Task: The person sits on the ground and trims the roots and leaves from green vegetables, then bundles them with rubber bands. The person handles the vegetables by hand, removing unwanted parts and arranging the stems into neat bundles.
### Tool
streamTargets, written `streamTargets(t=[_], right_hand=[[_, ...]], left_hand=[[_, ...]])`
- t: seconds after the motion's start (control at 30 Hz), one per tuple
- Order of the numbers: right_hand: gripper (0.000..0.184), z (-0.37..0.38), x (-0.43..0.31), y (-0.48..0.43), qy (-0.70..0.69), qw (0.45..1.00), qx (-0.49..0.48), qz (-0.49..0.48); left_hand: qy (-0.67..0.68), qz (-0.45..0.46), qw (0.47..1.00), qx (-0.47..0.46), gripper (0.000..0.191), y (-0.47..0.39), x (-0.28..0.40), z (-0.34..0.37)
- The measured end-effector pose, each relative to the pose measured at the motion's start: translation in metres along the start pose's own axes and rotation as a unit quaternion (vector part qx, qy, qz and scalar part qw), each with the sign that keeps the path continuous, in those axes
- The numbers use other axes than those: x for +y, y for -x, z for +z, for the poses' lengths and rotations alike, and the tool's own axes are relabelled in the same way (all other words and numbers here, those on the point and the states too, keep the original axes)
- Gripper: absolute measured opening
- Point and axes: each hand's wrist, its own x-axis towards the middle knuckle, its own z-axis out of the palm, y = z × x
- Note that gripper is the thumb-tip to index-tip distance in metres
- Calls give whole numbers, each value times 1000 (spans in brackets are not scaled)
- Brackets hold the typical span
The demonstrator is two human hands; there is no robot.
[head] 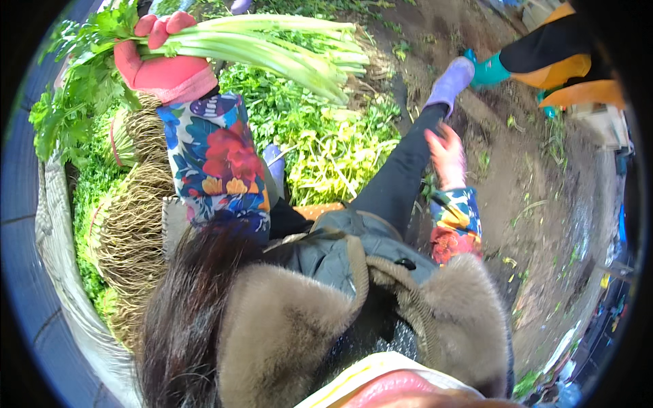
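Note:
My left hand [163, 71], in a pink glove, grips a bunch of celery [265, 43] near its leafy end. The pale stalks point right, and their rooted ends [375, 64] hang over a heap of loose green and yellow leaves [331, 158]. My right hand [449, 158] looks bare and slightly blurred. It is beside my outstretched leg, below the purple boot [451, 79], with its fingers apart and nothing visible in it.
On the left lie several celery bundles with tangled brown roots [132, 229], some bound with red bands [113, 143]. A pale sheet [61, 255] edges them. Another person's teal boot [490, 69] is close to mine. Leaf scraps litter the muddy ground [530, 204].

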Motion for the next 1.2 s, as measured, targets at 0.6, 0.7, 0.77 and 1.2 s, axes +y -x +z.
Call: streamTargets(t=[0.6, 0.7, 0.77, 1.2], right_hand=[[14, 188, -114, -45, -503, 849, -87, -135], [16, 172, -120, -44, -453, 867, -156, -138], [19, 164, -122, -40, -414, 882, -193, -116], [30, 196, -157, 1, -267, 904, -330, -53]], left_hand=[[-187, -518, 738, 389, 52, 211, -63, -143], [-199, -638, 709, 225, 43, 221, -75, -101], [-377, -545, 738, 126, 36, 195, -70, -70], [-625, -359, 691, -54, 40, 62, -64, -16]])
